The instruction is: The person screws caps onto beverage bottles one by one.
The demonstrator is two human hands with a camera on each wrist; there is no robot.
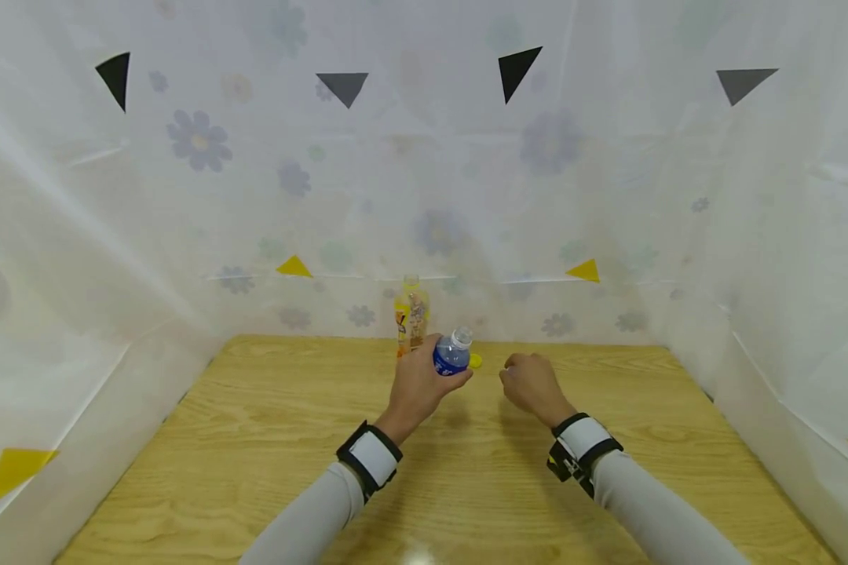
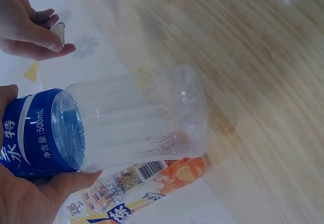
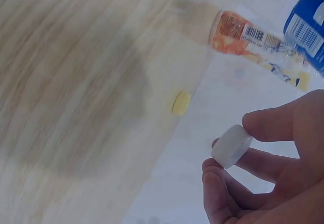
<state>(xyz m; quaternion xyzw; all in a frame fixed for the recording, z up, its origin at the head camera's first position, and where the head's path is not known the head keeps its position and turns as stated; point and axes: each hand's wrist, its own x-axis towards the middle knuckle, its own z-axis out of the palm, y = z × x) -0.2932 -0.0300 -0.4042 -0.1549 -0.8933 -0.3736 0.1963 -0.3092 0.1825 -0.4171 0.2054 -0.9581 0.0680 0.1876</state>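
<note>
My left hand (image 1: 420, 383) grips a clear plastic bottle (image 1: 454, 353) with a blue label round its middle. It is held up off the table and tilted, its neck uncapped. In the left wrist view the lower half of the bottle (image 2: 136, 118) looks clear, with droplets on its wall. My right hand (image 1: 532, 384) is to the right of it, pinching a white bottle cap (image 3: 232, 146) between thumb and fingers. Behind the left hand stands a second bottle (image 1: 415, 310), uncapped, with a yellow and orange label. A yellow cap (image 1: 476, 361) lies on the table beside it.
The wooden table (image 1: 290, 471) reaches back to a white flower-print curtain (image 1: 410, 173), which also encloses both sides. Black, grey and yellow triangles are stuck on the curtain. Each wrist wears a strapped band (image 1: 371, 461).
</note>
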